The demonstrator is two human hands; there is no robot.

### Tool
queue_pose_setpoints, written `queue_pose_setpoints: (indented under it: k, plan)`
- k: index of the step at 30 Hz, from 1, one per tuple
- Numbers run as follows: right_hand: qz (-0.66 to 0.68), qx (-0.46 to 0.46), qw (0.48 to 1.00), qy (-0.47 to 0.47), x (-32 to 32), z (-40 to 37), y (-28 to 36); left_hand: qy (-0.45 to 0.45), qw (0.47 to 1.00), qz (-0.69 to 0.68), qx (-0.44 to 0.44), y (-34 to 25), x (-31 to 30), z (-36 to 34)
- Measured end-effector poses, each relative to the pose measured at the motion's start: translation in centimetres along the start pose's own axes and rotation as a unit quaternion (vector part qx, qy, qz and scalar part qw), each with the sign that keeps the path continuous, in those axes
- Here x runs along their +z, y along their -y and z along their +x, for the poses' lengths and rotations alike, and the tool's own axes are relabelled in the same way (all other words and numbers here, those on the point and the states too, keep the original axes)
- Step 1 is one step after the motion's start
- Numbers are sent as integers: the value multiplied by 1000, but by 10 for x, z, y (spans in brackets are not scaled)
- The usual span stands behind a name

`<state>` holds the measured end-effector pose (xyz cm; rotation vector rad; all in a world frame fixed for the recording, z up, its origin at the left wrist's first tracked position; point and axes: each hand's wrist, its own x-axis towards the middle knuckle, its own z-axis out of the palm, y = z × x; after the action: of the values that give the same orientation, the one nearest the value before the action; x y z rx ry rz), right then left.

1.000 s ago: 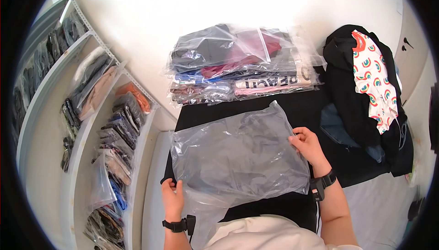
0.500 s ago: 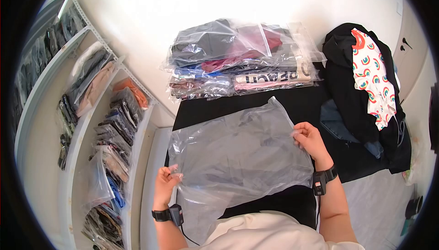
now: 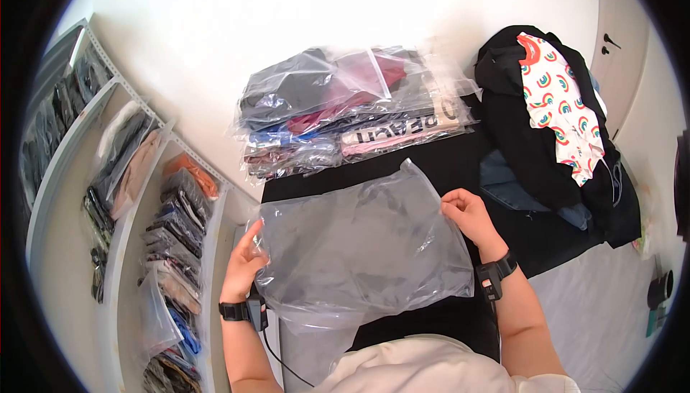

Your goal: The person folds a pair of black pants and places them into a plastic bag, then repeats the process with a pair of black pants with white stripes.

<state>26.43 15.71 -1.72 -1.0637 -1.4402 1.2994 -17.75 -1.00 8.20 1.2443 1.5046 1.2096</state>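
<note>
A large see-through plastic bag [image 3: 359, 249] lies spread over the near part of the black table, its lower edge hanging past the table's front on the left. At its left edge is my left hand [image 3: 243, 267], index finger stretched along the edge and thumb over the plastic, holding it loosely. My right hand [image 3: 473, 222] pinches the bag's upper right edge between thumb and bent fingers. Dark shading shows through the film. Both wrists wear black straps with small boxes.
Bagged folded clothes [image 3: 345, 112] are stacked at the table's back. On the right lie a black garment [image 3: 503, 98], a white rainbow-print garment [image 3: 560, 112] and blue denim [image 3: 514, 188]. A grey shelf unit [image 3: 129, 242] with bagged clothes stands left; a door [image 3: 619, 26] is far right.
The left hand has shifted up along the bag's left edge, its index finger now extended. The right hand keeps its pinch. The view has swung slightly, moving the scene leftward.
</note>
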Motion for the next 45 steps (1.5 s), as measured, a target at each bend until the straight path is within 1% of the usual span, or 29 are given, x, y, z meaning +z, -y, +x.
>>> queue_pose_setpoints:
  k: [1, 2, 4, 6, 7, 8, 10, 11, 12, 14, 15, 16, 18, 22, 24, 25, 26, 27, 28, 29, 30, 32, 33, 34, 36, 41, 43, 44, 45]
  plan:
    - [14, 5, 1000, -24, 1, 0, 0, 5, 999, -23, 38, -14, 9, -4]
    - [14, 5, 999, -29, 1, 0, 1, 11, 996, -46, 75, -27, 15, -8]
    - [55, -35, 998, -22, 3, 1, 4, 20, 996, -42, 76, -42, 17, -19]
    - [65, -37, 997, -21, 4, 1, 7, 45, 994, -7, 100, -45, 8, -27]
    - [76, -39, 996, -17, 5, 1, 9, 23, 994, -10, 108, -49, 10, -32]
    - [77, -38, 996, -20, 5, 0, 12, 26, 994, -9, 107, -48, 7, -36]
    - [124, -30, 992, -8, 5, -3, 19, 64, 984, -7, 164, -45, -7, -44]
    - [125, -30, 992, -10, 4, -4, 21, 63, 983, -49, 168, -41, -14, -47]
    - [141, -29, 990, 5, 3, -4, 22, 65, 982, -49, 168, -41, -14, -47]
    - [158, -29, 987, 18, 1, -5, 25, 171, 938, -205, 221, -43, -14, -47]
    - [171, -19, 985, 25, 0, -6, 28, 165, 932, -238, 218, -42, -14, -48]
    - [185, -8, 982, 32, -1, -7, 29, 167, 932, -237, 218, -42, -15, -46]
    - [201, -8, 979, 19, -1, -6, 30, 207, 927, -195, 246, -42, -18, -41]
    - [231, -7, 973, -17, -4, -2, 22, 211, 931, -168, 247, -45, -16, -32]
    - [213, 1, 977, -25, -4, -1, 19, 123, 961, -195, 151, -51, -11, -25]
    - [209, -6, 977, -28, -4, -2, 18, 84, 968, -165, 167, -52, -8, -19]
    - [205, -12, 978, -30, -5, -1, 16, 84, 969, -164, 167, -53, -5, -13]
    - [205, -12, 978, -30, -6, -1, 14, 3, 978, -141, 152, -54, -3, -7]
    - [220, -16, 974, -52, -8, 0, 11, -79, 981, -117, 135, -56, 1, -1]
    - [235, -21, 969, -73, -9, 1, 9, -110, 975, -139, 137, -57, 7, 7]
    - [236, -20, 969, -72, -8, 3, 8, -111, 975, -139, 136, -52, 2, 13]
    - [253, -82, 948, -174, -3, 7, 9, -119, 986, -75, 85, -31, -12, 30]
    - [321, -68, 931, -160, -2, 8, 8, -114, 989, -72, 63, -19, -14, 38]
    - [321, -68, 931, -160, -4, 8, 8, -120, 991, -59, 31, -15, -9, 44]
    - [326, -43, 936, -129, -11, 7, 6, -151, 983, -91, 43, -11, 16, 55]
    - [250, -70, 942, -215, -15, 7, 5, -159, 985, -41, 53, 16, 18, 82]
    - [254, -65, 941, -213, -16, 10, 4, -163, 985, -30, 56, 20, 17, 87]
    - [255, -54, 942, -210, -16, 11, 9, -134, 989, -52, 46, 21, 17, 88]
    - [237, -52, 952, -185, -19, 12, 8, -104, 991, -74, 37, 18, 19, 84]
